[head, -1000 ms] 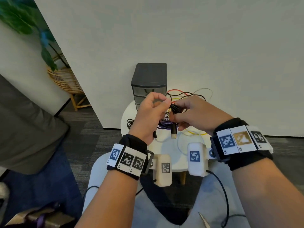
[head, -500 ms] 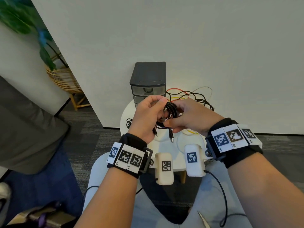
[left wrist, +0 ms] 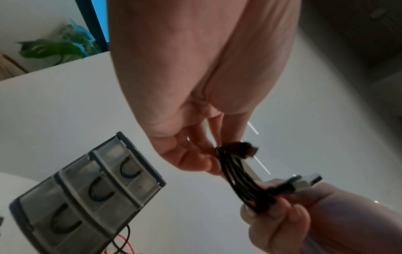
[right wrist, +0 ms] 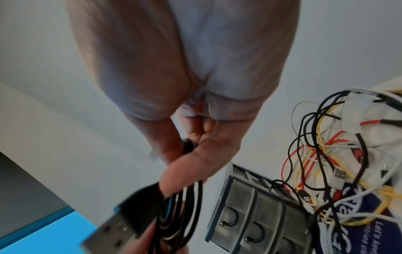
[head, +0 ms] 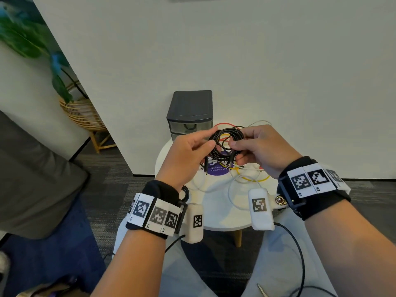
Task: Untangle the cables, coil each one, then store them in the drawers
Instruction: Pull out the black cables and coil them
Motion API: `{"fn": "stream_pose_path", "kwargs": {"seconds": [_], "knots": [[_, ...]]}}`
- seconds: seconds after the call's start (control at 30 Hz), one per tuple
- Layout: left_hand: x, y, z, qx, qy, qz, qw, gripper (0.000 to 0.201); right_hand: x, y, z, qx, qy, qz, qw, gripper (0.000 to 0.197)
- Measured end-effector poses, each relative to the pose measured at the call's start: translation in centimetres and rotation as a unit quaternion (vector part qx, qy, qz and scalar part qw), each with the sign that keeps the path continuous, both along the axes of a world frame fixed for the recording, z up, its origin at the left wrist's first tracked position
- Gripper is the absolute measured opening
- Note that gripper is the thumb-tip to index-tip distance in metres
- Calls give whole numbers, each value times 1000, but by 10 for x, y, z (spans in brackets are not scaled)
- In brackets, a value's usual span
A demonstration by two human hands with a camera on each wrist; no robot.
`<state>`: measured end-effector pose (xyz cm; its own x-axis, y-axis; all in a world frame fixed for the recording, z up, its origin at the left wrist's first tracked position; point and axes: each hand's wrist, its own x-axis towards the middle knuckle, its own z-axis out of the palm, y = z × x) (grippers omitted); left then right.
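step: coiling | black cable (head: 225, 144) being held as a coil just in front of drawer unit (head: 189, 116) | left hand (head: 184, 157) and right hand (head: 263, 148) both pinching its loops | next: likely opening a drawer, stowing coil

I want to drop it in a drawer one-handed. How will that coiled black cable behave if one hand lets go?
The black cable is thin and loosely looped between the left hand and right hand, so it is probably floppy and may spring open. It looks light. Its plug ends dangle and could catch on the drawers.
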<state>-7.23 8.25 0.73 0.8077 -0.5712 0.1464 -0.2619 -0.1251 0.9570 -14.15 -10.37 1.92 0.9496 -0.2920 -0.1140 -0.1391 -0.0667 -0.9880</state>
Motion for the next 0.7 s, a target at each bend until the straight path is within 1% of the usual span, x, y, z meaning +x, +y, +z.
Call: {"fn": "stream_pose_path", "kwargs": {"seconds": [0.03, 0.1, 0.17, 0.23, 0.3, 0.37, 0.4, 0.47, 0.5, 0.57, 0.6, 0.7], "knots": [[2, 2, 1, 7, -10, 7, 1000, 33, 0, -2, 2, 0, 1, 0, 1000, 17], [7, 7, 4, 34, -29, 21, 999, 24, -3, -8, 8, 2, -1, 1, 1000, 7], [14, 13, 6, 71, -65, 32, 995, 19, -5, -15, 13, 3, -5, -5, 1000, 11], [15, 15, 5, 100, -98, 44, 989, 19, -5, -18, 16, 32, -11, -21, 999, 14], [8, 11, 3, 114, -102, 51, 987, 20, -3, -17, 16, 70, -15, -39, 997, 13], [-5, 2, -2, 114, -70, 35, 990, 16, 2, -11, 15, 93, -24, -61, 994, 5], [-11, -4, -5, 108, -44, 21, 993, 12, 4, -10, 12, 92, -29, -73, 993, 6], [-21, -14, -8, 70, 34, -15, 997, 10, 5, -5, 7, 76, -39, -93, 992, 14], [-24, -18, -8, 37, 81, -36, 995, 15, 5, -3, 4, 66, -47, -99, 992, 17], [-27, -25, -7, -39, 173, -69, 982, 25, 4, 0, 0, 49, -68, -96, 992, 16], [-28, -27, -4, -73, 204, -73, 974, 26, 2, 1, 0, 38, -79, -90, 992, 13], [-27, -29, 4, -145, 258, -48, 954, 16, -1, 0, -2, -12, -106, -72, 992, 8]]}}
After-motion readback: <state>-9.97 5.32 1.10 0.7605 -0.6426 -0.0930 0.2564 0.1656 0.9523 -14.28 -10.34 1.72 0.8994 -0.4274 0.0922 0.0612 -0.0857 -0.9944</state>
